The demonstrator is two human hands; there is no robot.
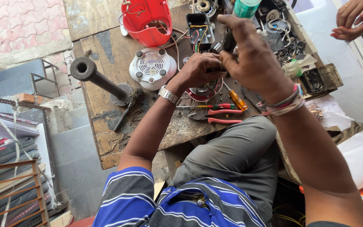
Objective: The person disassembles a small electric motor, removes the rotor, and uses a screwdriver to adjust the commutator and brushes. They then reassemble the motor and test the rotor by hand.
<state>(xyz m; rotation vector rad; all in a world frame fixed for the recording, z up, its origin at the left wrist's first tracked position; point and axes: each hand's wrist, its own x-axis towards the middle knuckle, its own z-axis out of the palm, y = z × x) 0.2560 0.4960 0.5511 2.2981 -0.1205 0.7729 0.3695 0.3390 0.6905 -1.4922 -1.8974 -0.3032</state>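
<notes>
Near the worktop's [106, 138] left edge a heavy metal pipe stand [99, 80] stands tilted on its flange. A knock from the left elbow could, in my judgement, tip it off that edge.

Further right, a white round base plate [152, 67] lies flat. Behind it, towards the far edge, a red plastic housing [147, 21] sits with loose wires trailing out. These wires run towards the hands and could snag and drag the housing along if the part is pulled.

At the middle of the worktop the left hand [198, 69] is closed around a small dark part [212, 68], held just above a round motor assembly [204, 90]. The right hand [255, 59] curls over the same part from the other side, fingers bent; what it grips is hidden, so I cannot tell whether it pinches a tool or the part itself. A slip here could pull the thin wires loose from the open black box [199, 29] behind.

Below the hands, an orange-handled screwdriver [237, 100] and red-handled pliers [217, 117] lie close to the near edge, beside the knee, and could be nudged off.

At the right edge a tray of small parts [316, 80] overhangs and might spill. Another person's hands [356, 19] rest beyond it.
</notes>
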